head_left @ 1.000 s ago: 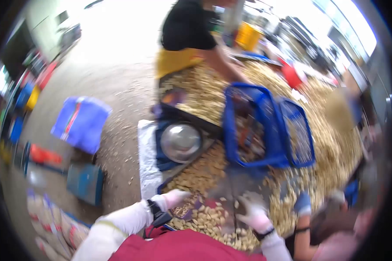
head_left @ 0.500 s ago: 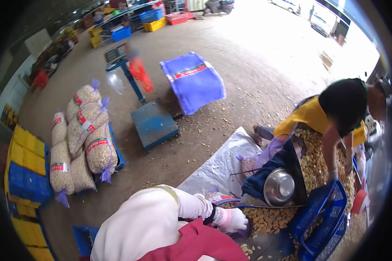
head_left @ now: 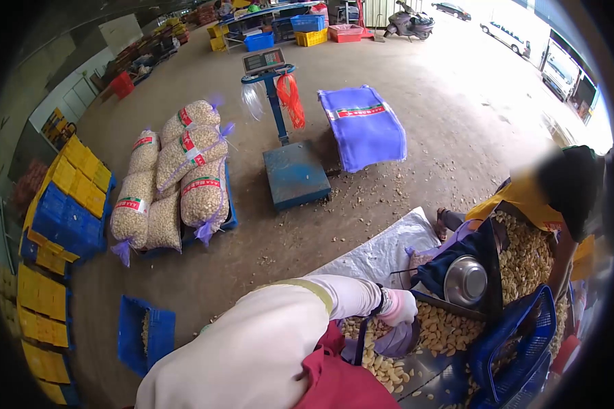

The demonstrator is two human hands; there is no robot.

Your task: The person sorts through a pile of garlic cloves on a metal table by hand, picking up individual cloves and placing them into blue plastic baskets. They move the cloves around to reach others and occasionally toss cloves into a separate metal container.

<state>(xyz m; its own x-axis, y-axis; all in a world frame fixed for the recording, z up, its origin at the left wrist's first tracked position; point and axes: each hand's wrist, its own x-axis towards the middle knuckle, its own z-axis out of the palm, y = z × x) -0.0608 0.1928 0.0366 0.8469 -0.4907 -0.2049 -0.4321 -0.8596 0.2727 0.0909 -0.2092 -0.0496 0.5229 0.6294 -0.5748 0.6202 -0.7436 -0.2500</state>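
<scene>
My left hand [head_left: 397, 308], in a white and pink glove, reaches across from a white sleeve. Its fingers are curled at the rim of a purple mesh bag [head_left: 401, 341], whose mouth hangs below the hand at the table edge. Pale pieces resembling garlic cloves [head_left: 447, 330] lie beside the bag on the dark metal table [head_left: 433, 371]. A blue plastic basket [head_left: 484, 358] stands tilted to the right of them. Just beyond the cloves is a steel bowl [head_left: 465, 281] on dark blue cloth [head_left: 433, 278]. My right hand is out of view.
A person in yellow [head_left: 488, 204] leans over a heap of cloves [head_left: 525, 255] at the right. Filled mesh bags [head_left: 205, 198] are stacked left of a blue platform scale [head_left: 297, 174]. Purple sacks [head_left: 365, 129] lie behind it. Yellow and blue crates [head_left: 65, 211] line the left.
My view has swung left, so the scene sits further right. My left hand has risen slightly from the cloves, and the purple bag's mouth shows more openly beneath it.
</scene>
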